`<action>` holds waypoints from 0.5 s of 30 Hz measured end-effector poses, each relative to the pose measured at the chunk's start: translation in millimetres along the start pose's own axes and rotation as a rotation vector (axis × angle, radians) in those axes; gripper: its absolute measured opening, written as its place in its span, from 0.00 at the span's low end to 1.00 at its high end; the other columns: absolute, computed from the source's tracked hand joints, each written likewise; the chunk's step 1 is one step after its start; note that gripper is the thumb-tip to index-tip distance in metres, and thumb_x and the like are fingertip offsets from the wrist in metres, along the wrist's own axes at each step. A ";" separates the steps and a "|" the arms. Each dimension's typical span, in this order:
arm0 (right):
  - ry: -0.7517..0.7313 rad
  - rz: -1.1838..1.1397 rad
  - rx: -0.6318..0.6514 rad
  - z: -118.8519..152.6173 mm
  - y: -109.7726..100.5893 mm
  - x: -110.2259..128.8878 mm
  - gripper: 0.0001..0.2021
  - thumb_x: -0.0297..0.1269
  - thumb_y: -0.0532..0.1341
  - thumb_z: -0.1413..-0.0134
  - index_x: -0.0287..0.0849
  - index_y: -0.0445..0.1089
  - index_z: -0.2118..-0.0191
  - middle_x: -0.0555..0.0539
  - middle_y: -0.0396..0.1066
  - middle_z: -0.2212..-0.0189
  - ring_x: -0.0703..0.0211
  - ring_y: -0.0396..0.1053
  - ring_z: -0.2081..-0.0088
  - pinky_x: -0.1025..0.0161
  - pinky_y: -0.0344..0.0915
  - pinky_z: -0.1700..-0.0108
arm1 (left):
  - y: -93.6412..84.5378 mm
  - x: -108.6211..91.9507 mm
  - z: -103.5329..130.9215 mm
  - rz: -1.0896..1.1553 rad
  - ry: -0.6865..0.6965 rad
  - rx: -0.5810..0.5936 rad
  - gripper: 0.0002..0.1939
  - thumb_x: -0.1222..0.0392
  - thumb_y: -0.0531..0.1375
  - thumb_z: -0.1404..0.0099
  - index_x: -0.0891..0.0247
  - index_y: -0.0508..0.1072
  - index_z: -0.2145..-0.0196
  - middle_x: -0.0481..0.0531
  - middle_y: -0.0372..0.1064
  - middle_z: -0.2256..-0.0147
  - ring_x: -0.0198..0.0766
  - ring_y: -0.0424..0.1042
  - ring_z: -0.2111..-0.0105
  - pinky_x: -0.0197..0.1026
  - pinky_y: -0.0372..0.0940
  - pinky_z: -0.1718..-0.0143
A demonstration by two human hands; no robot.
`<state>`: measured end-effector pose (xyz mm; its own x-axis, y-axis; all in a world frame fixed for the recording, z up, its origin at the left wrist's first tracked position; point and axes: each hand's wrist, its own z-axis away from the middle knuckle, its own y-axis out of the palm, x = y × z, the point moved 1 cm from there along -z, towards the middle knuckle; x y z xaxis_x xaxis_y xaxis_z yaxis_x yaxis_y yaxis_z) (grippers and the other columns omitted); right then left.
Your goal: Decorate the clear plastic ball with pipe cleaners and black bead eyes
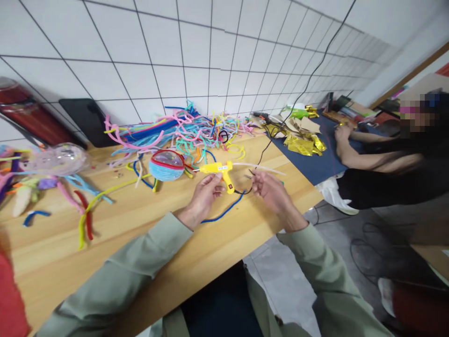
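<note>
My left hand (pixel 206 195) grips a yellow hot glue gun (pixel 216 168) by its front, thumb near the trigger. A translucent glue stick (pixel 261 166) juts from the gun's back end. The nozzle points left, close to a clear ball (pixel 166 164) partly wrapped in light-blue pipe cleaner with a red band. To the right of the gun, my right hand (pixel 270 189) has its fingers pinched together beside the black power cord (pixel 264 150); thin dark tips poke out by the fingertips, and what they belong to is unclear. A blue pipe cleaner (pixel 224 211) lies below the gun.
Many coloured pipe cleaners (pixel 150 133) are heaped along the tiled wall. At left stand a red thermos (pixel 30 112) and a black phone (pixel 84 122), near a clear plastic piece (pixel 58 159). Gold foil (pixel 305 144) lies on a blue mat (pixel 328 161), by another person's arm (pixel 365 154).
</note>
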<state>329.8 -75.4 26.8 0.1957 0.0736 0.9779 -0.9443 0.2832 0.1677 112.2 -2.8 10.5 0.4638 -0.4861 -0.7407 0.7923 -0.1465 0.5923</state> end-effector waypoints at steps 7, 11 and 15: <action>0.066 -0.197 -0.145 -41.7 -11.5 6.4 0.16 0.49 0.74 0.42 0.48 0.70 0.62 0.57 0.67 0.76 0.66 0.63 0.79 0.70 0.62 0.79 | -2.1 13.8 2.1 0.019 -0.088 -0.028 0.22 0.52 0.81 0.45 0.62 0.75 0.65 0.46 0.78 0.71 0.31 0.74 0.76 0.34 0.63 0.74; 0.052 -0.214 -0.145 -44.7 -17.5 1.8 0.15 0.47 0.74 0.43 0.48 0.71 0.61 0.57 0.70 0.74 0.66 0.66 0.77 0.70 0.64 0.78 | 2.0 14.9 7.1 0.066 -0.150 -0.039 0.17 0.57 0.79 0.40 0.63 0.75 0.64 0.47 0.78 0.71 0.30 0.74 0.77 0.34 0.68 0.73; 0.093 -0.286 -0.125 -49.2 -24.2 -0.2 0.15 0.45 0.76 0.45 0.47 0.73 0.61 0.57 0.73 0.72 0.67 0.69 0.74 0.70 0.69 0.74 | 4.5 17.0 10.7 0.105 -0.222 -0.056 0.11 0.60 0.74 0.33 0.62 0.75 0.63 0.47 0.76 0.71 0.29 0.72 0.78 0.33 0.70 0.74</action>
<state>365.6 -35.2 16.5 0.4771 0.0597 0.8768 -0.8091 0.4194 0.4117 119.4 -20.9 4.0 0.4514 -0.6743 -0.5845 0.7681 -0.0398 0.6391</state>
